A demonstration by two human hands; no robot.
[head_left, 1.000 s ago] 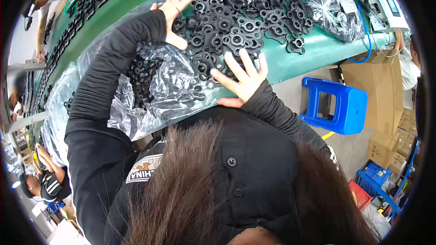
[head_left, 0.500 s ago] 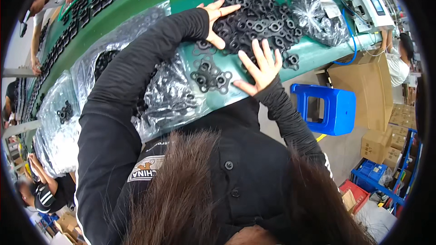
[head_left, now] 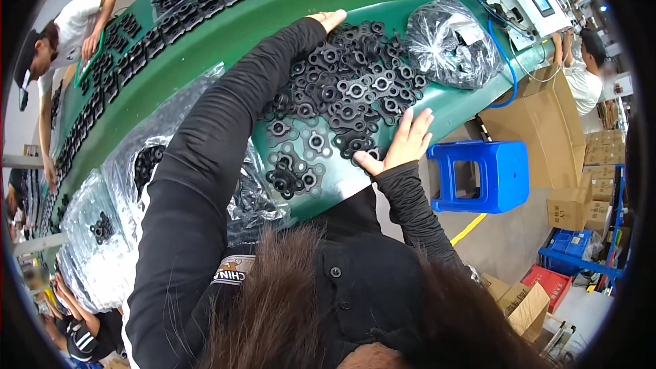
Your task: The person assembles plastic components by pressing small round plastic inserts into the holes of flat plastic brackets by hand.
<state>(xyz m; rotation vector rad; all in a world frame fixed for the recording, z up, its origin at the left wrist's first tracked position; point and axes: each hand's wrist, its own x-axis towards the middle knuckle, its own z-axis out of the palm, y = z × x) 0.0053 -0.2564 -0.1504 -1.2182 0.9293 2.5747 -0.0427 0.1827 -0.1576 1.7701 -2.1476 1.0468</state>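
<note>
A heap of black lobed parts with round ring holes [head_left: 355, 78] lies spread on the green tabletop [head_left: 342, 181]. At the heap's far edge rests my left hand [head_left: 331, 20], its visible fingers stretched out and part of it hidden by the black sleeve. My right hand [head_left: 404, 143] is at the near right edge of the heap, fingers extended and thumb apart, close to a few of the parts. Neither hand visibly grips anything. A smaller cluster of the same parts [head_left: 294, 172] sits nearer my body, below the heap.
Right of the heap stands a stuffed clear plastic bag [head_left: 451, 41], then a white machine with a screen [head_left: 536, 10] and blue hose. Clear bags [head_left: 102, 232] lie along the left. A blue stool [head_left: 485, 176] is beside the table. People work at far left and right.
My left hand has moved from the heap's upper left to its far edge. My right hand has drawn to the near right edge. The heap looks more spread out, and the view has shifted.
</note>
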